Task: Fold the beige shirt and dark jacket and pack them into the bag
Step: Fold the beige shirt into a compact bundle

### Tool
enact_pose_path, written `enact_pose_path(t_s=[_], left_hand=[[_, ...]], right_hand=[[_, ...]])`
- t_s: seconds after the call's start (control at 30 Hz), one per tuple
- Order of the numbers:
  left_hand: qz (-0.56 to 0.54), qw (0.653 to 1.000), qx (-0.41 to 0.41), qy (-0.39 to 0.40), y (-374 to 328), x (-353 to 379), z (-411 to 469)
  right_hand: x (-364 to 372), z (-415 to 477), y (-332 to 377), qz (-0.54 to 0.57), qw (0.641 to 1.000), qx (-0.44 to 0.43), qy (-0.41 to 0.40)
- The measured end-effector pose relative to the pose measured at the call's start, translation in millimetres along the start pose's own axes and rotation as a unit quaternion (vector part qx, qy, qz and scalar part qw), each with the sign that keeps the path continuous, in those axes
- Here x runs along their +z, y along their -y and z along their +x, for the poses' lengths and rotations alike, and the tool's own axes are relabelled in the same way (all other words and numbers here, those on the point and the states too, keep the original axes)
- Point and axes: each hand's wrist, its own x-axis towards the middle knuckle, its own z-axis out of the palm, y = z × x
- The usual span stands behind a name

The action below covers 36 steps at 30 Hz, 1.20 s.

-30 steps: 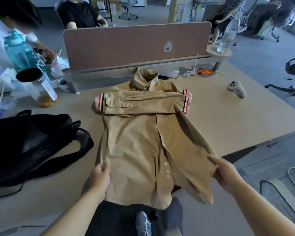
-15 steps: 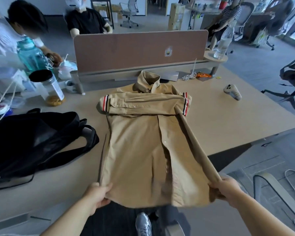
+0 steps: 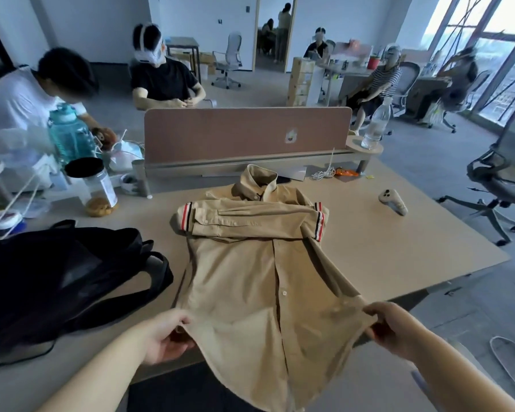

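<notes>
The beige shirt (image 3: 250,272) lies front up on the table (image 3: 399,251), collar away from me, both striped-cuff sleeves folded across the chest. Its lower part is lifted off the near table edge and hangs toward me. My left hand (image 3: 167,337) pinches the left side of the hem, my right hand (image 3: 390,327) pinches the right side. The black bag (image 3: 57,281) lies slumped at the left, its straps reaching toward the shirt. I cannot pick out a dark jacket apart from the bag.
A brown divider panel (image 3: 247,132) stands behind the shirt. A grey controller (image 3: 394,201) lies at the right, cables (image 3: 327,173) near the divider, a clear jar (image 3: 97,185) and teal bottle (image 3: 67,135) at the left. Other people sit beyond. An office chair (image 3: 500,173) stands right.
Both hands have kept hold of the shirt's lower corners and pulled the hem up and toward me, drawing the body taut. The camera has tilted upward, showing more of the room.
</notes>
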Motion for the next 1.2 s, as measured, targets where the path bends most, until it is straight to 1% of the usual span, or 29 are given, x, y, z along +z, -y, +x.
enact_pose_path(t_s=[0.03,0.07,0.1,0.13,0.17,0.2,0.23,0.27,0.3,0.33,0.4,0.47,0.5,0.53,0.57,0.63,0.7,0.83,0.97,1.03,1.1,1.17,1.2], left_hand=[[-0.060,0.997,0.041,0.001,-15.8,1.0,-1.6],[-0.149,0.985,0.089,0.007,-32.1,2.6,-1.5],[-0.248,0.959,0.135,0.015,-46.6,4.1,2.7],[-0.312,0.933,0.178,0.010,-58.2,5.8,8.5],[-0.314,0.925,0.214,-0.011,-64.5,7.7,18.7],[-0.258,0.936,0.237,-0.049,-66.3,11.5,27.2],[-0.176,0.949,0.246,-0.093,-64.2,14.5,39.2],[-0.098,0.955,0.247,-0.133,-59.6,18.8,48.5],[-0.028,0.955,0.245,-0.165,-54.3,23.7,58.0],[0.030,0.950,0.245,-0.192,-49.0,28.2,65.8],[0.095,0.936,0.230,-0.251,-43.3,35.2,77.5],[0.140,0.918,0.185,-0.323,-43.7,35.0,88.4],[0.169,0.910,0.156,-0.345,-43.7,32.7,94.8],[0.196,0.909,0.134,-0.343,-44.9,30.6,99.6],[0.209,0.915,0.121,-0.324,-46.7,29.9,104.0],[0.207,0.932,0.092,-0.284,-49.8,29.6,111.7],[0.207,0.939,0.075,-0.264,-51.0,28.6,118.1],[0.224,0.940,0.065,-0.251,-52.3,21.6,128.1],[0.244,0.935,0.066,-0.250,-53.5,21.3,118.9],[0.248,0.936,0.053,-0.244,-51.7,16.3,112.6],[0.183,0.961,0.037,-0.202,-50.4,9.8,107.1],[0.102,0.986,0.000,-0.133,-52.4,4.8,93.9],[0.083,0.992,-0.019,-0.095,-55.6,1.8,85.4]], right_hand=[[8.8,4.9,16.9,0.057,0.998,-0.004,0.021],[18.1,9.2,33.3,0.128,0.991,-0.020,0.046],[27.3,16.9,49.0,0.197,0.977,-0.040,0.067],[35.0,27.9,59.5,0.238,0.965,-0.066,0.083],[43.4,36.9,64.1,0.227,0.965,-0.091,0.097],[50.8,46.9,64.0,0.160,0.977,-0.109,0.085],[56.7,55.8,58.0,0.043,0.990,-0.125,0.041],[59.4,67.7,47.5,-0.084,0.986,-0.141,-0.026],[59.7,80.6,35.9,-0.178,0.968,-0.154,-0.087],[58.2,91.5,25.9,-0.233,0.952,-0.157,-0.123],[53.1,105.1,12.8,-0.268,0.938,-0.158,-0.150],[42.5,120.1,9.0,-0.312,0.919,-0.152,-0.187],[36.9,127.7,8.5,-0.331,0.911,-0.142,-0.203],[34.3,133.3,9.5,-0.331,0.911,-0.121,-0.213],[32.5,138.9,10.5,-0.315,0.921,-0.097,-0.207],[31.8,148.7,13.1,-0.273,0.946,-0.058,-0.163],[30.6,157.3,13.6,-0.257,0.959,-0.021,-0.122],[33.2,161.4,14.5,-0.313,0.941,-0.010,-0.131],[35.1,150.9,19.4,-0.323,0.937,0.003,-0.133],[36.4,140.4,19.9,-0.299,0.946,0.010,-0.127],[34.8,129.6,19.5,-0.256,0.960,0.037,-0.110],[36.2,116.9,20.9,-0.162,0.981,0.085,-0.069],[37.3,111.2,24.3,-0.125,0.985,0.108,-0.044]])
